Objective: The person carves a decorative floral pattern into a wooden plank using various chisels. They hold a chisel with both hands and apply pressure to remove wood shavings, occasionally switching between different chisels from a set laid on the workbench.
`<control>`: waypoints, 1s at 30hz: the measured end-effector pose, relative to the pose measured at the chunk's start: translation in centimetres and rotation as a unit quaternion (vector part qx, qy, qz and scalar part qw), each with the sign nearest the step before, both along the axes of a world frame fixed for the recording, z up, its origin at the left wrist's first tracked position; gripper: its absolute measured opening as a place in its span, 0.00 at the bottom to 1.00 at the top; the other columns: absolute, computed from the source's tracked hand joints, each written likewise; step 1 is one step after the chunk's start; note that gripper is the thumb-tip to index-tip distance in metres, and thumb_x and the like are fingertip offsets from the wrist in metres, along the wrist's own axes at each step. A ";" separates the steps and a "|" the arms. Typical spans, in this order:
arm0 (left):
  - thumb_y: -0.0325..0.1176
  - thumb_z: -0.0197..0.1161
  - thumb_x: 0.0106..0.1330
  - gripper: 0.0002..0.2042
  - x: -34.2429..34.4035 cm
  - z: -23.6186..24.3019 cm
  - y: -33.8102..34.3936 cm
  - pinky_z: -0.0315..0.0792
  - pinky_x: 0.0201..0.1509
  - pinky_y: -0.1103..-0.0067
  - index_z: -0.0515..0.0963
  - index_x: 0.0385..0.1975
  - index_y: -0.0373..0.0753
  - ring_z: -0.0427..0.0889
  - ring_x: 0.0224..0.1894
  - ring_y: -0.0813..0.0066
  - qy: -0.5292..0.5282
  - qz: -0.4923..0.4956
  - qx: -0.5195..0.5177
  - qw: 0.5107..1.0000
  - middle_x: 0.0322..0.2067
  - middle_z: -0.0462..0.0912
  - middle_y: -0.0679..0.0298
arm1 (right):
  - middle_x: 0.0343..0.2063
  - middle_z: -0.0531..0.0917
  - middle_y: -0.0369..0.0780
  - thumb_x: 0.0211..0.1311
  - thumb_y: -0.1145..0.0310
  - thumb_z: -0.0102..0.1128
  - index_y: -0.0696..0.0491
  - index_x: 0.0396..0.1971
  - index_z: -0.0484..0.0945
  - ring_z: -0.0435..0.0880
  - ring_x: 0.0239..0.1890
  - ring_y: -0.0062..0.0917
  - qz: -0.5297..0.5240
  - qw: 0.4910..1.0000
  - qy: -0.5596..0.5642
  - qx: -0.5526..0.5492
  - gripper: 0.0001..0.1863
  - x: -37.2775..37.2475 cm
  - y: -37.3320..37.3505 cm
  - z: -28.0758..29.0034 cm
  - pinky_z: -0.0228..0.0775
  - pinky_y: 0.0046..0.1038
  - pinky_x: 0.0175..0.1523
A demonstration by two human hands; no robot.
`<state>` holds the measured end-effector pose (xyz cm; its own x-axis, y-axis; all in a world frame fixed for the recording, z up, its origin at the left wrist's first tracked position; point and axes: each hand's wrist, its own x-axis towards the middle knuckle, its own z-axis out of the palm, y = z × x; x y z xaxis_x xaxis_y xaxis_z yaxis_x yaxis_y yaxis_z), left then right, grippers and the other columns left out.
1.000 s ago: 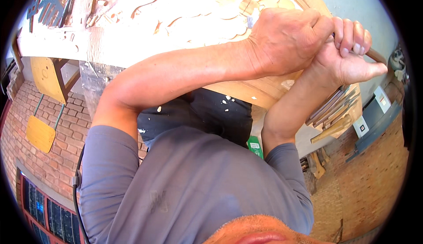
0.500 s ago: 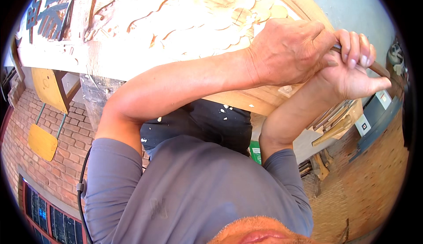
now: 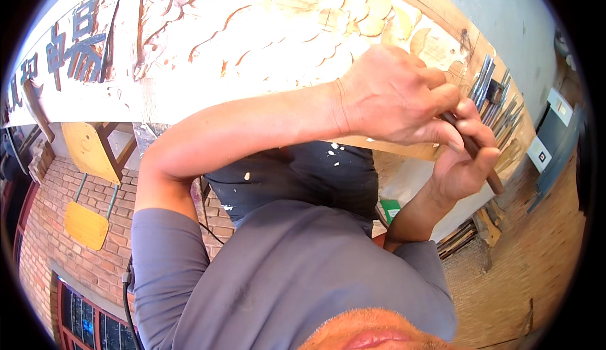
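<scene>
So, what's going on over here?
A person has both bare hands on one dark brown rod: the left hand is closed around it, and the right hand grips farther along, toward its lower end. They are at the near edge of a bright carved wooden panel. Slim tools lie to the right, just beyond the hands.

One left hand (image 3: 399, 100), one right hand (image 3: 459, 176), one rod (image 3: 490, 176). At the tabletop's (image 3: 413, 150) right edge, tools (image 3: 485, 79) too crowded to count; beyond that edge, two cards (image 3: 538, 153). Below the near edge, one chair (image 3: 86, 229), one green box (image 3: 390, 208).
</scene>
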<state>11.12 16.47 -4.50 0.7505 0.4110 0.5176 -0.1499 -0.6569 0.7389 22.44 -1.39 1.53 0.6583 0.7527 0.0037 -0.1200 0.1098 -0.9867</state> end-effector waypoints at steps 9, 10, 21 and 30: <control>0.71 0.65 0.65 0.28 -0.1 -0.9 0.4 0.69 0.20 0.72 0.77 0.25 0.49 0.80 0.20 0.69 -0.040 -0.015 -0.010 0.999 0.20 0.73 0.71 | 0.41 0.90 0.56 0.83 0.42 0.50 0.75 0.52 0.83 0.84 0.30 0.30 -0.048 0.960 -0.151 -0.232 0.41 -1.1 0.4 1.8 0.74 0.29 0.36; 0.71 0.65 0.65 0.28 0.0 -1.1 0.5 0.69 0.20 0.72 0.77 0.25 0.49 0.80 0.20 0.69 -0.041 -0.016 -0.010 0.999 0.20 0.73 0.71 | 0.41 0.90 0.56 0.83 0.43 0.50 0.75 0.52 0.83 0.84 0.30 0.30 -0.050 0.958 -0.152 -0.237 0.41 -1.5 0.9 1.9 0.74 0.29 0.36; 0.66 0.65 0.68 0.25 0.1 -1.7 0.9 0.72 0.22 0.71 0.78 0.26 0.49 0.83 0.22 0.66 -0.028 -0.008 -0.033 0.999 0.20 0.76 0.70 | 0.36 0.89 0.54 0.83 0.48 0.55 0.75 0.49 0.85 0.84 0.29 0.28 -0.040 0.970 -0.117 -0.210 0.35 -1.7 2.9 1.7 0.76 0.28 0.39; 0.60 0.69 0.70 0.24 -0.2 -1.5 1.5 0.72 0.22 0.70 0.77 0.23 0.47 0.83 0.22 0.65 -0.017 0.036 -0.057 0.998 0.19 0.77 0.68 | 0.31 0.88 0.51 0.81 0.57 0.54 0.73 0.45 0.87 0.85 0.26 0.29 -0.039 0.969 -0.114 -0.216 0.28 -2.3 4.8 1.8 0.76 0.27 0.35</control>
<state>10.92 17.93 -6.00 0.6998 0.5205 0.4893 -0.1328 -0.5782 0.8050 20.18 3.42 3.33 0.7319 0.6651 -0.1483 0.0985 -0.3186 -0.9428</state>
